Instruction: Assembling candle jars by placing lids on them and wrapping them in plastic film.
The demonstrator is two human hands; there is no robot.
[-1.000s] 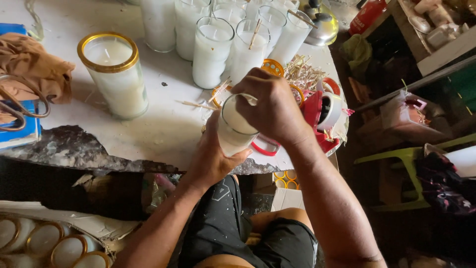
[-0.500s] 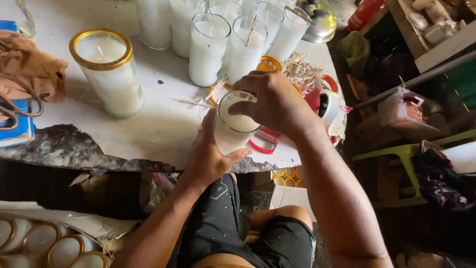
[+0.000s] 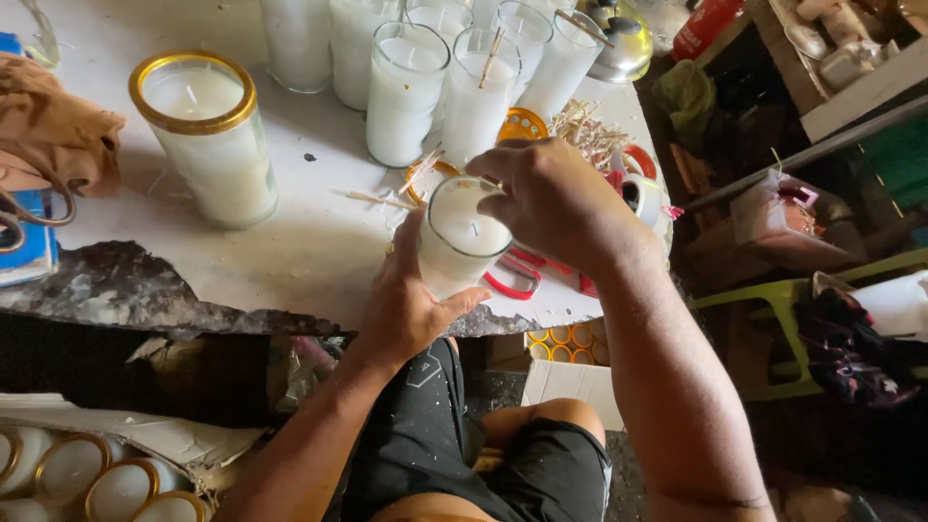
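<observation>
My left hand (image 3: 411, 300) grips the side of a clear glass candle jar (image 3: 462, 240) filled with white wax, a short wick showing in its middle. It is held at the front edge of the white worktable (image 3: 290, 251). My right hand (image 3: 556, 198) rests over the jar's far rim, fingers curled on it. Just behind the jar lie thin wooden sticks (image 3: 387, 198) and a gold ring lid (image 3: 433, 172).
A gold-rimmed candle jar (image 3: 208, 135) stands at left. Several wax-filled glasses (image 3: 440, 77) line the back, some with sticks across them. Red scissors (image 3: 517, 275), an orange ring (image 3: 522, 124), a metal pot (image 3: 619, 39), brown cloth (image 3: 48, 130) and gold-rimmed jars (image 3: 97, 478) below.
The held jar has tipped slightly so its wax top shows more. My right hand shifted from covering the top to the far rim.
</observation>
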